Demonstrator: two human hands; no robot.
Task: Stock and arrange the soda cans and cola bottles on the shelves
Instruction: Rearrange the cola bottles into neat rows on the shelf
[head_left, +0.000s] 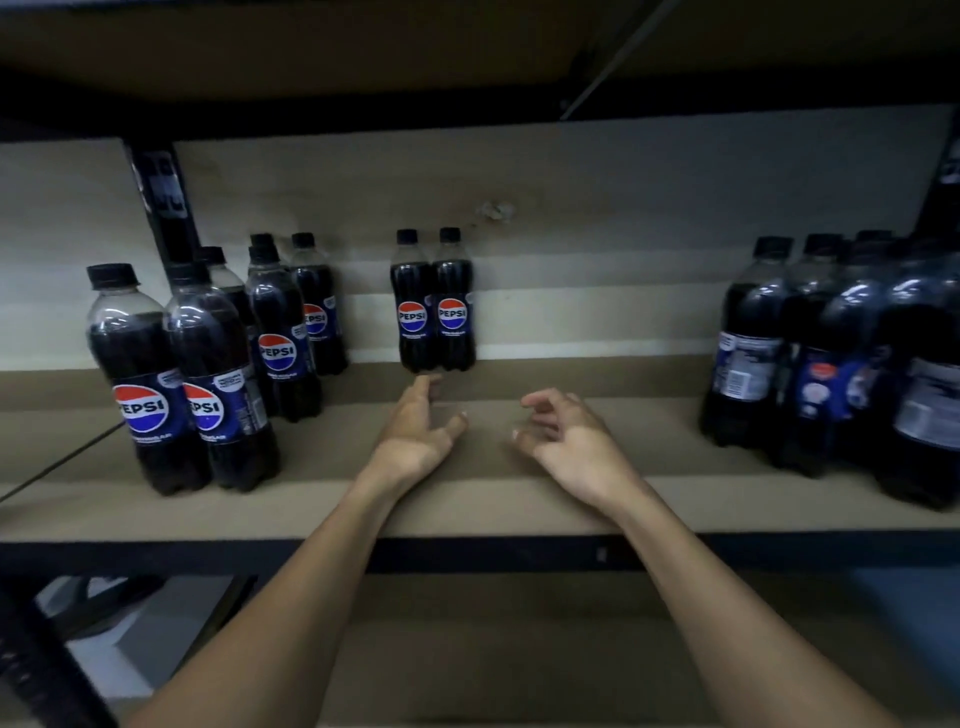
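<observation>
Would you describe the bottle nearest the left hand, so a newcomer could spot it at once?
On the tan shelf, two cola bottles stand alone against the back wall. It is the left bottle of that pair, just beyond the left hand; the left cluster and right pack sit far off.

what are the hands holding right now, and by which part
Nothing. The left hand and right hand are both open and empty over the shelf, just short of the two middle cola bottles.

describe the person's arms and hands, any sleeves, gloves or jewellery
Both forearms are bare to the frame's edge, no sleeves showing. The left hand and right hand wear no gloves; no rings, watch or bracelet can be seen in this dim picture.
</observation>
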